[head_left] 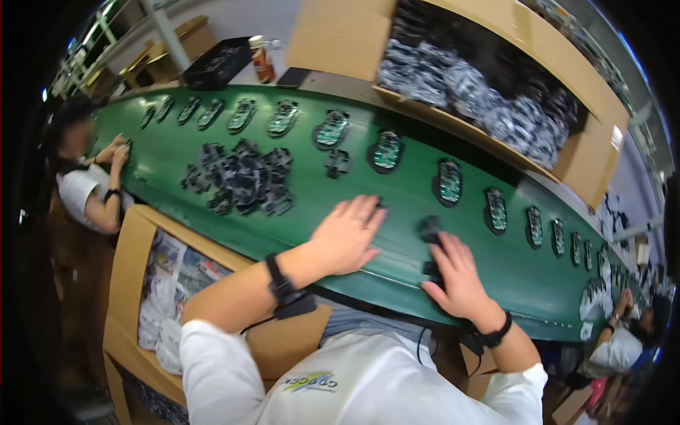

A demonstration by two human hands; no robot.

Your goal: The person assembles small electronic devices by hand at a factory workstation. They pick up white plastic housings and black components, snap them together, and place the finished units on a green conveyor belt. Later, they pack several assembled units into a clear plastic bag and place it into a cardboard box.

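Note:
My left hand (346,237) lies palm down over the green conveyor belt (312,205), its fingers stretched out. A small black part (382,207) shows at its fingertips, partly covered. My right hand (459,275) is also spread over the belt, fingers apart. One blurred black part (430,228) is by its fingertips, and another black piece (433,272) sits between thumb and forefinger; whether it is gripped is not clear. Left of my hands is a heap of black plastic parts (244,177), with a single black part (338,163) apart from it.
Oval dark housings with green circuit boards (387,150) stand in a row along the belt. Behind it, an open carton (489,113) holds many bagged parts. Another carton (131,283) stands at my left. People work at the left (88,184) and right (623,343).

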